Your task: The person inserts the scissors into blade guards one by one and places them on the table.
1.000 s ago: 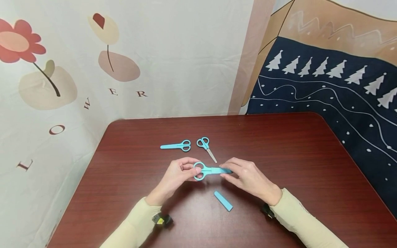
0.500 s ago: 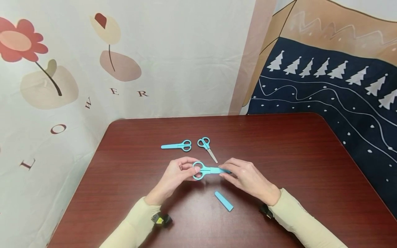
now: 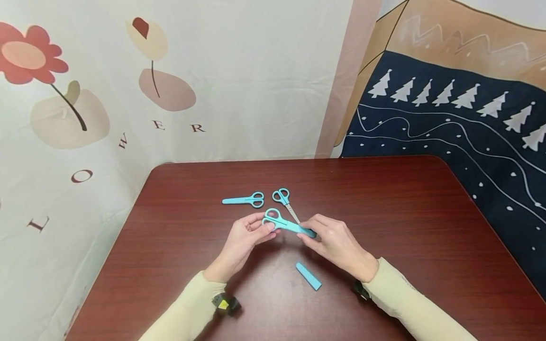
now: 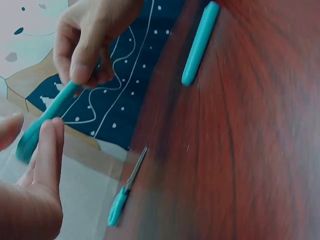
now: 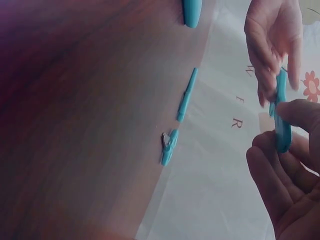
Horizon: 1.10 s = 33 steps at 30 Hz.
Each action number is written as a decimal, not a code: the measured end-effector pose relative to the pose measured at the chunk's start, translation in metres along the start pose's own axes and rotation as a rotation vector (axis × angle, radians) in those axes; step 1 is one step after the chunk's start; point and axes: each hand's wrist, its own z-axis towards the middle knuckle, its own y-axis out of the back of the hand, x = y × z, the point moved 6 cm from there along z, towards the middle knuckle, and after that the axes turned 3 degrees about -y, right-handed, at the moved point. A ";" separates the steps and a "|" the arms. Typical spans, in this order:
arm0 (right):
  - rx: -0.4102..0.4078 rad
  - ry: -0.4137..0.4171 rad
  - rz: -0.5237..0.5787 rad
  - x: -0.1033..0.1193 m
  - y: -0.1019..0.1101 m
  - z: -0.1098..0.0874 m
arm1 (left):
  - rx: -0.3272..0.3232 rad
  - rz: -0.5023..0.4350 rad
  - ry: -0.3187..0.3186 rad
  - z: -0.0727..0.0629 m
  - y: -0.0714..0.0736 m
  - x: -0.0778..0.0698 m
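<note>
In the head view, my right hand (image 3: 339,244) pinches the sheathed blade end of light-blue scissors (image 3: 290,226) between thumb and fingers, above the table. My left hand (image 3: 245,239) is at their handle loops. In the left wrist view its fingers (image 4: 47,155) look straight against the handle and the thumb stands apart from it. Behind the hands lie scissors with a bare blade (image 3: 281,197), the tip close to my right fingers. Left of these, sheathed scissors (image 3: 244,201) lie flat. A loose blue sheath (image 3: 308,276) lies nearer to me.
The dark red-brown table (image 3: 405,203) has rounded far corners. A pale printed curtain (image 3: 256,85) hangs behind it, and a navy tree-patterned cloth (image 3: 426,123) hangs at the right. Dark wrist devices sit at both cuffs.
The held scissors have turned, their handle loops moving away from me and the sheathed tip now pointing down and right. My left thumb and fingers have loosened around the loops.
</note>
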 end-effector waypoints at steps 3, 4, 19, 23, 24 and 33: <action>-0.026 -0.005 -0.011 0.002 -0.002 0.002 | -0.044 -0.087 0.000 0.001 -0.003 0.004; -0.036 -0.004 -0.017 0.002 -0.003 0.003 | -0.062 -0.112 0.001 0.002 -0.003 0.006; -0.121 0.012 -0.087 0.016 -0.014 0.010 | -0.300 -0.270 -0.015 0.008 -0.016 0.021; -0.108 0.004 -0.085 0.015 -0.015 0.009 | -0.313 -0.241 -0.008 0.008 -0.014 0.022; -0.107 0.003 -0.082 0.015 -0.015 0.009 | -0.313 -0.228 -0.003 0.008 -0.013 0.022; -0.097 -0.078 -0.071 -0.002 0.001 0.001 | -0.192 0.067 0.069 0.014 0.014 0.017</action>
